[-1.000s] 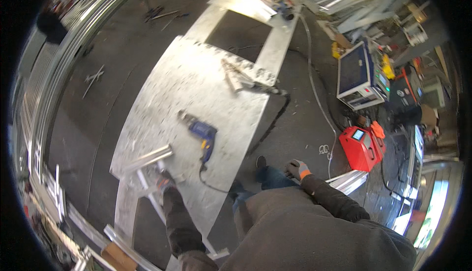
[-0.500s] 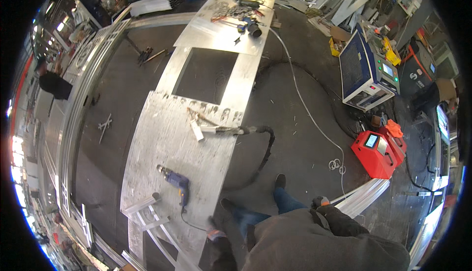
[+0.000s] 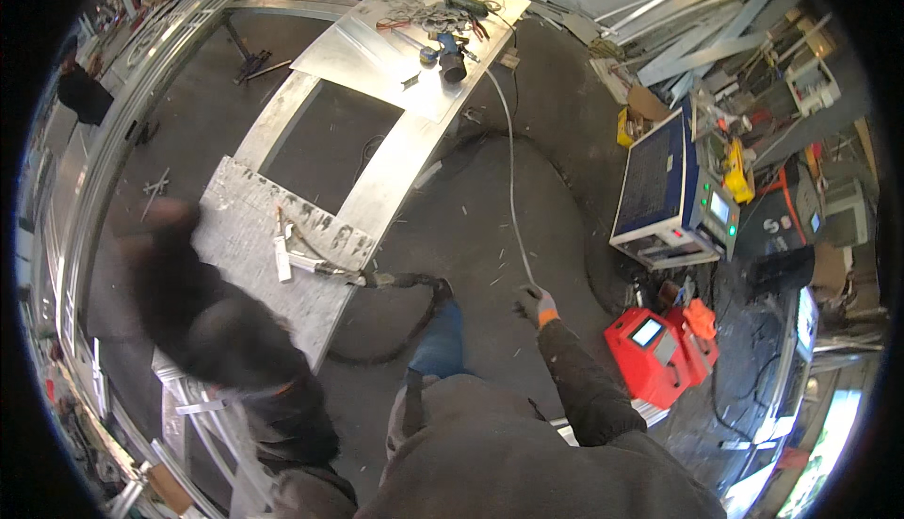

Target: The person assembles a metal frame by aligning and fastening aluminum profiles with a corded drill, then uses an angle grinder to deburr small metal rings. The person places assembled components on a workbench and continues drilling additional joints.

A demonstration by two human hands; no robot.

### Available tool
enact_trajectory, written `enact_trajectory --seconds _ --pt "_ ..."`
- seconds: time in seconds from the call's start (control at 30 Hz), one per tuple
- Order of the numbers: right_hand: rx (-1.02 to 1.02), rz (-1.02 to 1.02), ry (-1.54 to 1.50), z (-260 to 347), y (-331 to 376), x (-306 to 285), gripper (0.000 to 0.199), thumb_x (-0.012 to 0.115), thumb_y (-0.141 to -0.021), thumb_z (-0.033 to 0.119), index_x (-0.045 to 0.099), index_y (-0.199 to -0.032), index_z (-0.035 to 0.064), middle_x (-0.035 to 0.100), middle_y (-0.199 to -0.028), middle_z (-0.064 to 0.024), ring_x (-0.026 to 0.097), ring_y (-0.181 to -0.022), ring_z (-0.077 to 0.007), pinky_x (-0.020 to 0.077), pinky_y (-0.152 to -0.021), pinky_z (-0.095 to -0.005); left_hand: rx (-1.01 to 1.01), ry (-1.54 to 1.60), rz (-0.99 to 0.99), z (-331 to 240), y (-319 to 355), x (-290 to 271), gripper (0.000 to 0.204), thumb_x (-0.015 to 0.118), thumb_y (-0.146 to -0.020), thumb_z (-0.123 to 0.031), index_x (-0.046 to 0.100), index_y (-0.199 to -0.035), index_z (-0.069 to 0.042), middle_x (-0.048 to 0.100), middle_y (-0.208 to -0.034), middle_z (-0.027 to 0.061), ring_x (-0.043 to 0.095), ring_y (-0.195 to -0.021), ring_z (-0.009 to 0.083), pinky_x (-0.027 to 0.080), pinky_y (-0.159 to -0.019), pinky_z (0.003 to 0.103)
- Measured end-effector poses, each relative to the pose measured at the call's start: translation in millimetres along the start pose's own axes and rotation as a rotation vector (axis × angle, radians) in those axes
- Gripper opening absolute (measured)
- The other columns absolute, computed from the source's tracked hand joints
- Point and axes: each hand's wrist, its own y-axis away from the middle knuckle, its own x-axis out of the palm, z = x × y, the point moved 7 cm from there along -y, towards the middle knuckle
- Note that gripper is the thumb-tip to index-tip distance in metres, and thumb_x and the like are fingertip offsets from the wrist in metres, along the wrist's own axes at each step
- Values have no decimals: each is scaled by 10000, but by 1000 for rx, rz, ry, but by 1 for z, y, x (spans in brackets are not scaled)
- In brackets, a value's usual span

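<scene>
I cannot tell what the blurred left hand (image 3: 226, 333) at eight o'clock grips; at four, the grey-gloved right hand (image 3: 539, 305) overlaps a pale flexible hose (image 3: 513, 175), hold unclear. The blue-trousered leg (image 3: 440, 345) might snag the thick black hose (image 3: 405, 280) at seven.

Stretches as a metal table (image 3: 395, 169), left and ahead of the right grip (image 3: 535, 305). Carries a white block (image 3: 282, 259) and hose end (image 3: 325, 266) nearer that grip; farther ahead, a grinder (image 3: 461, 0), scraps (image 3: 417, 11), pliers (image 3: 393, 25) and blue tool (image 3: 451, 59).
</scene>
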Motion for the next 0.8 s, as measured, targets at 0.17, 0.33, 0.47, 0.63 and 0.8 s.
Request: enact_trajectory --seconds 0.17,0.33,0.47,0.63,0.8 --pt "-107 125 151 134 -69 33 209 622 -956 175 635 -1094 19 650 -994 -76 643 -837 -179 572 -724 -315 178 -361 116 27 -103 85 495 472 -1043 -276 463 -1407 60 535 -1401 244 531 -1305 320 468 -1049 414" --pt "-207 205 115 255 -117 37 163 614 -975 165 647 -1051 25 660 -936 -62 623 -793 -156 539 -692 -315 112 -627 225 91 -127 145 489 482 -1040 -275 472 -1400 56 545 -1386 239 540 -1290 316 472 -1041 412" --pt "-296 204 339 329 -189 40 175 621 -956 152 671 -1082 41 692 -978 -84 657 -852 -165 543 -766 -288 46 -767 265 122 -128 155 484 490 -1037 -275 479 -1394 52 553 -1374 235 547 -1279 313 475 -1035 410" --pt "-724 283 427 465 -347 87 241 594 -977 180 645 -1136 7 696 -1056 -81 665 -919 -173 534 -791 -283 -6 -998 201 129 -130 149 478 500 -1033 -275 488 -1386 47 564 -1359 230 555 -1264 309 478 -1028 407" --pt "-779 362 738 588 -490 153 427 541 -994 221 516 -1323 -50 664 -1186 -153 650 -1009 -239 534 -844 -348 -113 -1346 66 72 -131 106 472 511 -1030 -274 498 -1379 43 574 -1344 225 564 -1249 306 482 -1020 404"
